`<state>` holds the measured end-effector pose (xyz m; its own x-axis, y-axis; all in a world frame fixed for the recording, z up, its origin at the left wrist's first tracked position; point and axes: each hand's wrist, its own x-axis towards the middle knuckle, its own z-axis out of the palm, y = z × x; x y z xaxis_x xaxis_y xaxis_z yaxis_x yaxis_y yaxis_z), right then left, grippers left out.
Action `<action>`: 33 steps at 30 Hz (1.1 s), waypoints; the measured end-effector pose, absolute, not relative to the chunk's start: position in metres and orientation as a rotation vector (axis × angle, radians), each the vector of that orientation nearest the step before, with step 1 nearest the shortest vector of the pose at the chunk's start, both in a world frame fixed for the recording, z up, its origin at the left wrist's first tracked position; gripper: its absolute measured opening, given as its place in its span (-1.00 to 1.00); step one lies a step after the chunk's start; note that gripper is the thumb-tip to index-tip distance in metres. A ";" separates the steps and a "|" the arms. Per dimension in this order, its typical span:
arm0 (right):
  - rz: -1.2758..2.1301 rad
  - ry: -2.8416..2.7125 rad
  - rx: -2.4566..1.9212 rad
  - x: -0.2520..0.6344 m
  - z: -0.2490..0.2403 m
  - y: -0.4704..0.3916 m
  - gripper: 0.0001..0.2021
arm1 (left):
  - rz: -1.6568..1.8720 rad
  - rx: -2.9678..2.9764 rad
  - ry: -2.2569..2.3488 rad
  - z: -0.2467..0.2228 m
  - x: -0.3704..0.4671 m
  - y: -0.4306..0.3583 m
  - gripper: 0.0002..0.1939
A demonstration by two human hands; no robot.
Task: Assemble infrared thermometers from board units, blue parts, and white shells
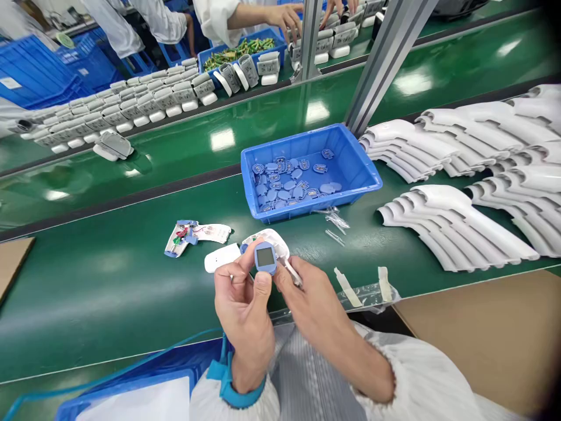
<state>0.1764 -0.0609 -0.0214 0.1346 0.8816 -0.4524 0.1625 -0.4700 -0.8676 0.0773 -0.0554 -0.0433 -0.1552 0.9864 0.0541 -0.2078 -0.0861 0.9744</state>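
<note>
Near each other over a green bench (pixel 109 298), the left hand (pixel 246 313) pinches a blue display piece (pixel 265 257) while the right hand (pixel 309 286) grips a white casing (pixel 277 239) just behind it. From there, a blue tray (pixel 346 195) sits at one o'clock, stacked white shells (pixel 460 228) towards three.

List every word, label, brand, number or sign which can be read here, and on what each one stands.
No text is readable.
Small square screen in the left hand: no characters can be made out.
White label on the blue crate, upper left: too blurred.
Grey-and-white units along the far side: any markings are too small.
</note>
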 end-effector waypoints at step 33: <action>1.074 -1.636 -1.675 0.176 -0.012 -0.075 -0.79 | 1.545 1.456 1.286 -0.054 0.060 -0.043 -0.61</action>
<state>0.1760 -0.0745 -0.0121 -0.0642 0.9850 -0.1599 0.5380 -0.1007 -0.8369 0.0602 -0.0429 -0.0536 -0.1741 0.9256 0.3361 0.1629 -0.3095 0.9368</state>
